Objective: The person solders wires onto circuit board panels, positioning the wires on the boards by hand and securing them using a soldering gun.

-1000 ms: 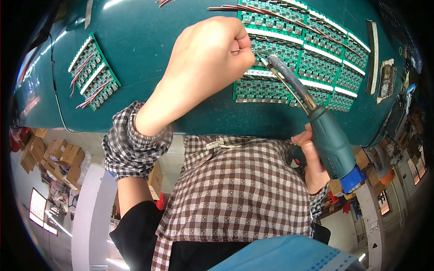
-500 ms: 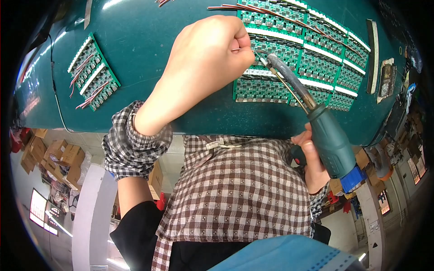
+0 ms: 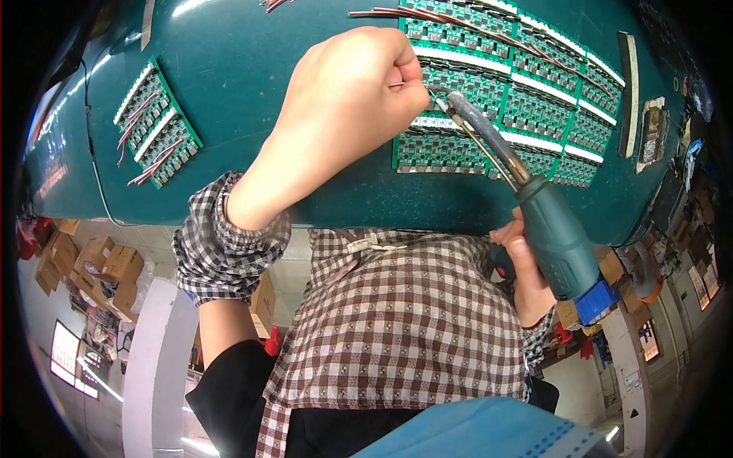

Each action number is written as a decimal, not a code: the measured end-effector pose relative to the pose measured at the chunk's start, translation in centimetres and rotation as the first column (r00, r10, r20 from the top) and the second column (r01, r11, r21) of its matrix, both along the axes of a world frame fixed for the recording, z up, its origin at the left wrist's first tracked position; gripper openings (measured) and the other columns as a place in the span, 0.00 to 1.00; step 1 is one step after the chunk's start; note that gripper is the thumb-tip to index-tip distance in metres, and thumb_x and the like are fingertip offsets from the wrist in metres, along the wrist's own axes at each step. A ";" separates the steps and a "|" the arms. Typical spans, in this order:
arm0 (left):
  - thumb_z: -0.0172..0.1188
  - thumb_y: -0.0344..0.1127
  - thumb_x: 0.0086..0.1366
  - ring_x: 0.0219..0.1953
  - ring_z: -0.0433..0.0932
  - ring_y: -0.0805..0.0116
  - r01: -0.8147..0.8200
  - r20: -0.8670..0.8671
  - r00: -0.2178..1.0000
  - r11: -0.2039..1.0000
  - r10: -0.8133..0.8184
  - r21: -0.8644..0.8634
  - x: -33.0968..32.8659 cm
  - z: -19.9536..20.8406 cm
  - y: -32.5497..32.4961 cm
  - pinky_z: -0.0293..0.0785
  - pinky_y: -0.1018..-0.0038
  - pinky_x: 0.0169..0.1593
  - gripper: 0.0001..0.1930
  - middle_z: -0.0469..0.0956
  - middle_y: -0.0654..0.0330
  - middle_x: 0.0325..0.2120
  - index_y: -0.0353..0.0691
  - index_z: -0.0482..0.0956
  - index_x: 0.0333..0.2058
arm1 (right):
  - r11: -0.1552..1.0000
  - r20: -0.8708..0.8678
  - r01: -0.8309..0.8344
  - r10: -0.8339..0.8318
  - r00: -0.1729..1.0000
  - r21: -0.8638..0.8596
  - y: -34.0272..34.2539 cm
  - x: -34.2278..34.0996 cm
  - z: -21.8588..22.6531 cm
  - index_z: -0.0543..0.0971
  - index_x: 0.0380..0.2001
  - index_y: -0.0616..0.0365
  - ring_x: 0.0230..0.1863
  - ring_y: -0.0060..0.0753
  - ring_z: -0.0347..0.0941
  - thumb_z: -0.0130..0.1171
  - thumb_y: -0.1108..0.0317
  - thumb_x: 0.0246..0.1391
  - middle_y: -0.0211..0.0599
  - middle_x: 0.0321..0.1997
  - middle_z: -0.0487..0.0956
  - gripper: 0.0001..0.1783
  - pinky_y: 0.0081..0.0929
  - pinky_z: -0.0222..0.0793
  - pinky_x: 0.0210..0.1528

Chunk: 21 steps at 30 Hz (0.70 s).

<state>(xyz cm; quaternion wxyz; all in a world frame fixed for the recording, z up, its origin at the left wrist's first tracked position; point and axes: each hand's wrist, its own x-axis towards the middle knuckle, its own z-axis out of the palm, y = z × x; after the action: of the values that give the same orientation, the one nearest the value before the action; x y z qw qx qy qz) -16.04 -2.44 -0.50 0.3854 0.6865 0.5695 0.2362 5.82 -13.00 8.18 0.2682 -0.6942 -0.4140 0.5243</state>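
My left hand (image 3: 347, 91) is closed in a pinch over the left part of the large panel of green circuit boards (image 3: 443, 155). Thin wires (image 3: 397, 83) show between its fingers, and their ends come out beside the thumb. My right hand (image 3: 528, 275) is wrapped round the handle of a green soldering gun (image 3: 561, 237) with a blue rear end. The gun's long metal tip, with a thin feed tube alongside, points up and left. It reaches the wire ends just right of my left fingertips. Whether tip and wire touch is too small to tell.
A smaller circuit board panel (image 3: 156, 126) with red and white wires lies at the left of the green table (image 3: 237, 46). More loose wires (image 3: 389, 12) lie across the large panel's top. A long strip (image 3: 629, 95) and a worn block (image 3: 651, 136) sit at the right.
The soldering gun and its tip have shifted very slightly to the left. My left hand has hardly moved and keeps its pinch.
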 end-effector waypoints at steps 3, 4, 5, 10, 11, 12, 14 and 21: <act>0.58 0.27 0.49 0.21 0.72 0.77 0.003 -0.010 1.000 1.000 -0.002 0.008 0.0 0.0 0.0 0.69 0.80 0.27 0.03 0.72 0.62 0.16 0.35 0.74 0.23 | 1.000 -0.007 0.001 -0.001 1.000 0.006 -0.1 0.0 -0.1 0.77 0.37 0.62 0.33 0.25 0.75 0.63 0.75 0.46 0.34 0.31 0.79 0.12 0.24 0.70 0.39; 0.58 0.27 0.49 0.20 0.71 0.77 0.002 -0.011 1.000 1.000 -0.002 0.007 0.0 0.0 0.0 0.69 0.80 0.27 0.03 0.72 0.62 0.16 0.35 0.74 0.23 | 1.000 0.009 -0.003 0.003 1.000 0.001 -0.1 0.0 0.0 0.77 0.37 0.62 0.33 0.25 0.74 0.63 0.75 0.46 0.35 0.31 0.79 0.12 0.24 0.70 0.39; 0.58 0.27 0.49 0.20 0.71 0.77 0.002 -0.012 1.000 1.000 -0.002 0.007 0.0 0.0 0.0 0.69 0.80 0.27 0.03 0.72 0.62 0.16 0.35 0.74 0.22 | 1.000 0.025 -0.008 0.008 1.000 -0.003 -0.1 0.0 0.0 0.76 0.37 0.62 0.33 0.25 0.74 0.63 0.76 0.46 0.35 0.31 0.79 0.12 0.24 0.70 0.39; 0.59 0.27 0.49 0.20 0.71 0.77 -0.004 -0.006 1.000 1.000 0.004 0.012 0.0 0.0 0.0 0.68 0.80 0.27 0.03 0.71 0.62 0.16 0.35 0.74 0.22 | 1.000 0.062 -0.009 0.010 0.998 -0.020 -0.1 -0.1 0.1 0.69 0.44 0.73 0.30 0.32 0.72 0.60 0.71 0.48 0.38 0.27 0.73 0.22 0.34 0.73 0.37; 0.59 0.27 0.48 0.20 0.70 0.77 -0.006 -0.007 1.000 1.000 0.006 0.012 0.0 0.0 -0.1 0.68 0.81 0.27 0.03 0.71 0.62 0.15 0.35 0.74 0.22 | 1.000 0.068 -0.008 0.009 0.998 -0.016 -0.1 -0.1 0.1 0.69 0.44 0.73 0.29 0.32 0.72 0.59 0.71 0.48 0.38 0.27 0.73 0.22 0.34 0.73 0.38; 0.59 0.27 0.48 0.20 0.70 0.77 -0.006 -0.007 1.000 1.000 0.006 0.013 0.0 0.0 -0.1 0.68 0.81 0.27 0.03 0.71 0.62 0.15 0.35 0.74 0.22 | 1.000 0.069 -0.008 0.009 0.998 -0.016 -0.2 -0.1 0.1 0.69 0.44 0.73 0.29 0.32 0.72 0.59 0.71 0.48 0.38 0.27 0.73 0.22 0.34 0.73 0.38; 0.59 0.27 0.48 0.20 0.70 0.77 -0.009 -0.009 1.000 1.000 0.009 0.003 0.0 0.1 -0.1 0.67 0.81 0.26 0.03 0.71 0.62 0.15 0.35 0.74 0.22 | 0.999 0.069 -0.029 0.031 0.997 -0.024 -0.2 0.0 0.1 0.69 0.45 0.73 0.30 0.33 0.73 0.59 0.70 0.48 0.38 0.27 0.74 0.22 0.34 0.73 0.38; 0.59 0.27 0.48 0.20 0.69 0.78 -0.024 -0.013 1.000 0.999 0.024 0.028 0.1 -0.1 -0.3 0.67 0.81 0.26 0.03 0.70 0.63 0.15 0.36 0.74 0.22 | 0.994 -0.012 0.112 -0.112 0.994 0.017 0.3 -1.2 0.3 0.70 0.44 0.71 0.34 0.38 0.75 0.58 0.69 0.49 0.41 0.29 0.75 0.21 0.34 0.74 0.37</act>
<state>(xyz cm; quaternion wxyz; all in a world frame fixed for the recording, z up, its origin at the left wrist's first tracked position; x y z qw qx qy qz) -15.91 -2.71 -0.61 0.3693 0.6865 0.5769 0.2440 4.62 -12.72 8.51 0.3054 -0.7112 -0.3773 0.5086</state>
